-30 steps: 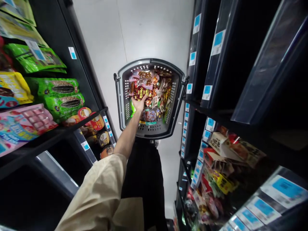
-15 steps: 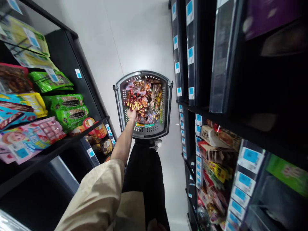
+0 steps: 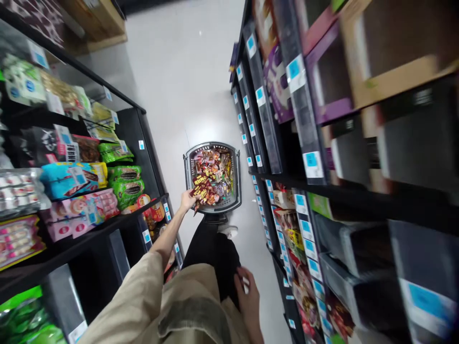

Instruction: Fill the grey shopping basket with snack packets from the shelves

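My left hand (image 3: 187, 200) is closed on the edge of several dark red snack packets (image 3: 202, 190) with yellow lettering. The packets hang over the near left part of a grey shopping basket (image 3: 232, 205), above its rim. Small wrapped snacks in red, brown, yellow and other colours fill much of the basket. It has perforated sides and dark handles folded down at its sides. My right hand (image 3: 248, 294) hangs beside my right thigh, away from the basket. Its fingers are loosely bent with a gap between them, and I see nothing held there.
A black shelf rack (image 3: 143, 138) with bagged sweets and snacks stands close on the left. On the right, tall dark shelving (image 3: 287, 172) with blue-and-white price tags holds boxes and packets. Pale floor (image 3: 186, 71) runs between them. A cardboard box (image 3: 91, 26) sits at the far left.
My left hand has drawn the dark red packets up and toward me, to the basket's near left rim. My right hand has come into clear view at lower right. The view has shifted further up the aisle.
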Available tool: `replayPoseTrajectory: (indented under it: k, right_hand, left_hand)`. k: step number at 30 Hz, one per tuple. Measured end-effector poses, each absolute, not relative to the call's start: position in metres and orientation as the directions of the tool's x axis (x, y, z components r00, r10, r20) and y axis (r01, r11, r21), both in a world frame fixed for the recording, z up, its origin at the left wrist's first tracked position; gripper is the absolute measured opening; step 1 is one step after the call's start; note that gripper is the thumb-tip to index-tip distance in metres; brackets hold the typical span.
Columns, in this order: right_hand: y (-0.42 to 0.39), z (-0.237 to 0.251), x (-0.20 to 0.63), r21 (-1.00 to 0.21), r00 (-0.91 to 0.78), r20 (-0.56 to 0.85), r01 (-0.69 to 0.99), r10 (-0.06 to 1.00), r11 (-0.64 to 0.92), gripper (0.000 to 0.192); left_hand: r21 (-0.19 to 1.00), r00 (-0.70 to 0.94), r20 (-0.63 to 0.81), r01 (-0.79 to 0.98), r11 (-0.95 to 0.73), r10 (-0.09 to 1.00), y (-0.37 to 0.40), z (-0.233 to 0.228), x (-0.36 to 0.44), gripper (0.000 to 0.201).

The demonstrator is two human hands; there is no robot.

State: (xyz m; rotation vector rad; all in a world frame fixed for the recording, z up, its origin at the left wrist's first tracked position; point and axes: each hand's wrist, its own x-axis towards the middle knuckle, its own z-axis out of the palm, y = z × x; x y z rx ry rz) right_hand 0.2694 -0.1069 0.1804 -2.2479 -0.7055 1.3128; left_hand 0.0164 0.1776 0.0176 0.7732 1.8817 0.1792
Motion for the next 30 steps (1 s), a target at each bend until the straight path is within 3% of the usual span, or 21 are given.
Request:
replayPoseTrajectory:
  k: [3,5,7,9,12,15,20,24,28,30]
  right_hand:
    - [-0.029,0.207,0.28,-0.693,0.389,-0.494,0.364,0.778,-0.622,0.06]
    - [0.023,0.238,0.283,-0.737,0.316,-0.472,0.37,0.823,-0.565,0.083]
    - [0.058,0.27,0.283,-0.782,0.219,-0.53,0.249,0.82,-0.572,0.102]
    - [0.069,0.3,0.281,-0.801,0.036,-0.599,-0.045,0.8,-0.597,0.091]
    - [0.046,0.336,0.28,-0.667,-0.125,-0.641,-0.398,0.757,-0.63,0.068]
    - [-0.002,0.359,0.285,-0.572,-0.095,-0.674,-0.56,0.732,-0.6,0.063]
    - [-0.089,0.372,0.287,-0.506,0.094,-0.756,-0.711,0.648,-0.488,0.06]
    - [-0.136,0.373,0.278,-0.488,0.261,-0.784,-0.82,0.564,-0.299,0.055]
    - [-0.161,0.374,0.275,-0.496,0.399,-0.803,-0.859,0.442,-0.126,0.054]
    - [-0.169,0.374,0.278,-0.481,0.409,-0.809,-0.873,0.423,-0.075,0.053]
  left_hand:
    - [0.527,-0.019,-0.804,0.44,0.727,0.595,0.183,0.104,0.023,0.031]
    - [0.594,0.218,-0.8,0.418,0.687,0.559,0.183,0.163,0.033,0.033]
    - [0.66,0.464,-0.739,0.357,0.661,0.488,0.179,0.217,0.045,0.035]
    - [0.694,0.609,-0.669,0.308,0.65,0.426,0.169,0.263,0.059,0.036]
    - [0.688,0.653,-0.65,0.29,0.665,0.387,0.145,0.312,0.079,0.037]
    - [0.622,0.619,-0.695,0.263,0.738,0.365,0.107,0.341,0.099,0.042]
    - [0.515,0.548,-0.774,0.255,0.818,0.316,0.028,0.353,0.128,0.058]
    - [0.651,0.631,-0.689,0.324,0.687,0.355,-0.01,0.357,0.131,0.065]
    - [0.68,0.756,-0.636,0.452,0.577,0.157,-0.015,0.375,0.13,0.073]
    - [0.686,0.764,-0.631,0.47,0.555,0.132,-0.013,0.383,0.131,0.069]
